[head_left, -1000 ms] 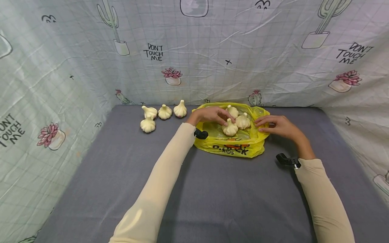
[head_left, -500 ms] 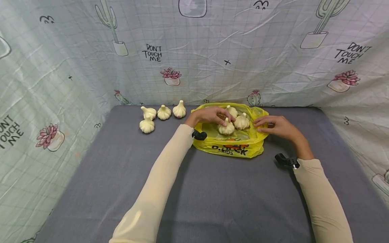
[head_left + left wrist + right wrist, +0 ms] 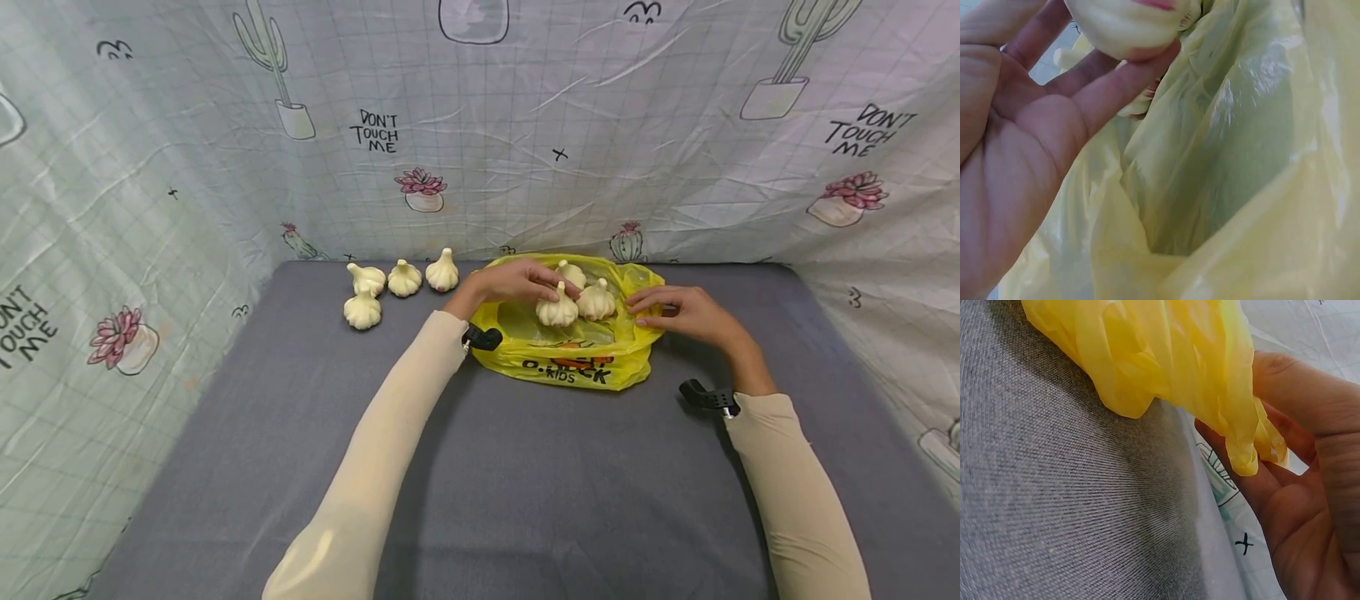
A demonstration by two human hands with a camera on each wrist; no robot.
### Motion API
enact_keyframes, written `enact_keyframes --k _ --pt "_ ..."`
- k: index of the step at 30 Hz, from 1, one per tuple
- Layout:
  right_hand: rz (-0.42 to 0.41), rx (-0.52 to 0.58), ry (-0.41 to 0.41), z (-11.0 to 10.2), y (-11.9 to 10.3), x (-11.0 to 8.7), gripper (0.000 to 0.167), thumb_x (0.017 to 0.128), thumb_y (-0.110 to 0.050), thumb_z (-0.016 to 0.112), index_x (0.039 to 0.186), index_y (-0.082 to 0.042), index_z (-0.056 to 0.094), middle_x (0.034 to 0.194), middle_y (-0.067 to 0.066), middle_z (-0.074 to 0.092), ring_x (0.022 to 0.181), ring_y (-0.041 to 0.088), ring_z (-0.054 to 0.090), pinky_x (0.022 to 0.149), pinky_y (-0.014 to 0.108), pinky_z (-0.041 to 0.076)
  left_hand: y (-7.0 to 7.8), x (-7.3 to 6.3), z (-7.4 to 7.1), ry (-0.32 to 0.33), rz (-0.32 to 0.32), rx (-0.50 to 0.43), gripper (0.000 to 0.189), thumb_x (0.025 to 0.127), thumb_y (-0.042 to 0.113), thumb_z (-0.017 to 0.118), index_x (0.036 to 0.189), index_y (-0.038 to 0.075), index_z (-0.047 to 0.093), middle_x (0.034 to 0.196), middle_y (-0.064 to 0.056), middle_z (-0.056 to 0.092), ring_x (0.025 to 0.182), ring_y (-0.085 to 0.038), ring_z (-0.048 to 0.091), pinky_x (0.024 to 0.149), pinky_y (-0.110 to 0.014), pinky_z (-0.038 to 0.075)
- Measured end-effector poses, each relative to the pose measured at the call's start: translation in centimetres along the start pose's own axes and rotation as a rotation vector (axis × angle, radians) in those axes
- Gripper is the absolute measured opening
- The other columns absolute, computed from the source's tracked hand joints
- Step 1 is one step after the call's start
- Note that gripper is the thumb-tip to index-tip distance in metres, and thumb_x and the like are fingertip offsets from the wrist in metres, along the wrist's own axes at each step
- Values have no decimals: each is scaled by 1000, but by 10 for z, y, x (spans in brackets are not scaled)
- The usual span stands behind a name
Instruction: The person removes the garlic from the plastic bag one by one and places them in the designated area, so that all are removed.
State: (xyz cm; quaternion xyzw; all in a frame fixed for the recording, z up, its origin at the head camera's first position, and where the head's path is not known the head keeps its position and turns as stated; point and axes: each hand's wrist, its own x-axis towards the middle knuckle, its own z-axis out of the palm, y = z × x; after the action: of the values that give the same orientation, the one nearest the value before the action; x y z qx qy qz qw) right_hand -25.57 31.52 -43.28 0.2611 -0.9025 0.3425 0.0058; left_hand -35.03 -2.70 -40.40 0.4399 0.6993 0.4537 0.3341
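Note:
A garlic bulb (image 3: 557, 309) is held by my left hand (image 3: 517, 281) over the opening of a yellow plastic bag (image 3: 600, 377). In the left wrist view, fingers curl round this bulb (image 3: 1129, 28), cut off by the top edge. Two more bulbs sit in the bag: one at the back (image 3: 572, 275), partly behind my fingers, and one to the right (image 3: 597, 302). At the bag's right side, my right hand (image 3: 693, 314) pinches its edge. From the right wrist, the crumpled yellow plastic (image 3: 1166, 356) passes between thumb and fingers.
Several garlic bulbs (image 3: 405, 278) stand on the grey cloth (image 3: 525, 483) left of the bag. A printed fabric sheet (image 3: 495, 142) hangs behind and along the sides of the table surface.
My left hand has lifted its garlic bulb slightly and moved it a little to the left. The right hand keeps its place on the bag.

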Motion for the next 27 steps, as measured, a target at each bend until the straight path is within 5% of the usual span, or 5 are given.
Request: enact_keyframes --k 8,15,21,27 --pt "-2 39 6 1 2 -4 20 91 -13 78 110 -19 80 126 5 70 108 3 61 72 21 49 2 -16 1 34 29 -21 34 107 16 54 139 6 63 142 -2 60 124 -15 56 93 -39 52" --pt "-3 28 14 -3 -29 -7 19 90 0 75 108 -4 78 124 17 69 106 12 63 71 21 48 6 -31 3 109 73 53 25 103 16 63 125 9 72 136 -8 63 117 -20 59 86 -43 55" --pt "10 22 16 0 -6 -4 20 91 -9 78 110 -14 80 126 8 70 112 3 59 78 17 48 9 -42 4 155 52 7 23 102 15 65 122 5 72 139 -19 58 115 -21 57 86 -40 51" --pt "-21 46 -6 -3 -3 -5 20 93 -15 77 112 -14 80 127 10 69 113 -1 58 79 17 49 9 -59 3 200 46 -27 22 101 13 66 120 8 74 131 -9 65 99 -20 55 79 -49 45"
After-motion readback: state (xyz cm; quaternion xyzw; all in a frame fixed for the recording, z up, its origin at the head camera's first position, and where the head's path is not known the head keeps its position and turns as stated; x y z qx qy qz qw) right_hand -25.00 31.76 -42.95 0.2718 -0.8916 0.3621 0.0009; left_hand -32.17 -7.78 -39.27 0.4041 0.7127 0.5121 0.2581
